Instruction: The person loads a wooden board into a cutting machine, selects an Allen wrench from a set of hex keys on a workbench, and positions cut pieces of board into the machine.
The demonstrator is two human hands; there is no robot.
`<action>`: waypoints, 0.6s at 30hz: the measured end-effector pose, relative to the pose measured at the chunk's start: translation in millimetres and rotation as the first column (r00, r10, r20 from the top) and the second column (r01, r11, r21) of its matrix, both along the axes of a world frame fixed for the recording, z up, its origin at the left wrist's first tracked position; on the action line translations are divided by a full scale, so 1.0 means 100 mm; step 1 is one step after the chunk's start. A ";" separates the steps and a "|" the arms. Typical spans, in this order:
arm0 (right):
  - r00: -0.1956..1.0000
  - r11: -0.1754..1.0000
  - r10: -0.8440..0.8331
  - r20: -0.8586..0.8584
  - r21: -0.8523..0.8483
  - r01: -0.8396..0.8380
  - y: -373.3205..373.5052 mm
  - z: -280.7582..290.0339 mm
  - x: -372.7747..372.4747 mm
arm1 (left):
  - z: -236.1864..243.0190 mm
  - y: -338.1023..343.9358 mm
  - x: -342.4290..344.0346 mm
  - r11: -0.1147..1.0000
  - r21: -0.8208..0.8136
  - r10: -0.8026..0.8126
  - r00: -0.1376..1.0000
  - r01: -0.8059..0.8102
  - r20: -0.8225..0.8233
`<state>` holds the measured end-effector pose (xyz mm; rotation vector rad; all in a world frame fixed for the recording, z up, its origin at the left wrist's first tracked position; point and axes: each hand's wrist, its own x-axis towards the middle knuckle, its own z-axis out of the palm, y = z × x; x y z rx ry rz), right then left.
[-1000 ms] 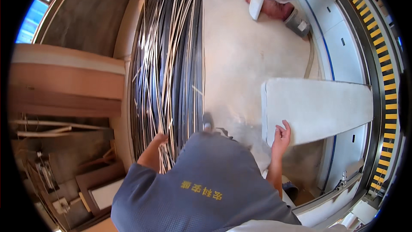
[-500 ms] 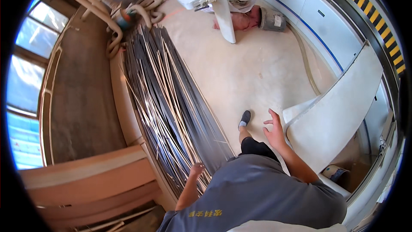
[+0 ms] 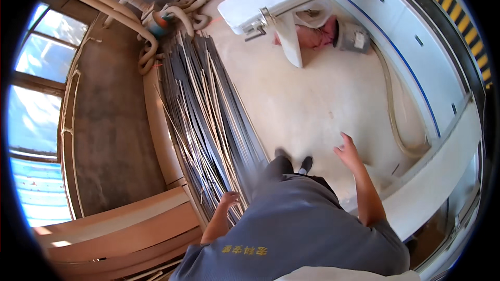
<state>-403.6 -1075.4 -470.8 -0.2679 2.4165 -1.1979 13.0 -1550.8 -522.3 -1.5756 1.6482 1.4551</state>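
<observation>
The right hand (image 3: 348, 152) had moved farther from the white panel (image 3: 437, 177), leaving both hands free, fingers loosely apart, the left hand (image 3: 228, 200) above narrow dark-and-pale strips (image 3: 208, 119) along the floor's (image 3: 312, 104) left edge.

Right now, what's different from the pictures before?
The person's view turned, bringing pale hoses in at the upper left. The right hand, first near the white panel's front corner, now hovers over the floor. No grip visibly took or dropped anything. The left hand stays near the dark strips, still lying there.
</observation>
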 end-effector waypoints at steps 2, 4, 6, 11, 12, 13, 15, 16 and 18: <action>0.999 0.997 -0.045 -0.018 0.064 0.046 0.18 -0.03 -0.21 | -0.36 -0.18 -0.22 0.977 0.197 -0.056 0.989 0.082 -0.137; 0.958 0.972 -0.194 0.211 0.172 0.159 0.46 -0.18 -0.38 | -0.59 -0.13 -0.80 0.775 -0.080 -0.612 0.777 0.626 0.146; 0.976 0.961 -0.162 0.149 0.248 0.122 0.77 -0.51 -0.47 | -0.98 -0.17 -1.36 0.854 0.169 -0.514 0.848 0.492 0.128; 0.995 0.911 -0.087 0.051 0.408 0.059 1.85 -1.86 -0.06 | -1.66 -0.06 -3.93 0.882 0.294 -0.408 0.909 0.368 0.087; 0.952 0.886 -0.155 0.263 0.464 0.016 1.69 -1.63 -0.39 | -1.59 -0.01 -4.32 0.874 0.289 -0.427 0.902 0.392 0.068; 0.878 0.889 -0.287 0.383 0.448 0.095 1.87 -1.58 -0.44 | -1.67 0.15 -4.94 0.841 0.307 -0.476 0.879 0.446 0.027; 0.770 0.869 -0.494 0.405 0.254 0.424 2.49 -1.84 -0.31 | -1.87 0.60 -6.29 0.764 0.169 -0.602 0.783 0.622 -0.158; 0.616 0.734 -0.612 0.497 0.066 0.676 2.66 -1.82 -0.35 | -1.87 0.83 -6.84 0.724 0.031 -0.657 0.703 0.689 -0.274; 0.281 0.472 -0.693 0.664 0.123 0.873 2.78 -1.64 -0.23 | -1.50 1.13 -7.92 0.658 -0.185 -0.734 0.567 0.730 -0.373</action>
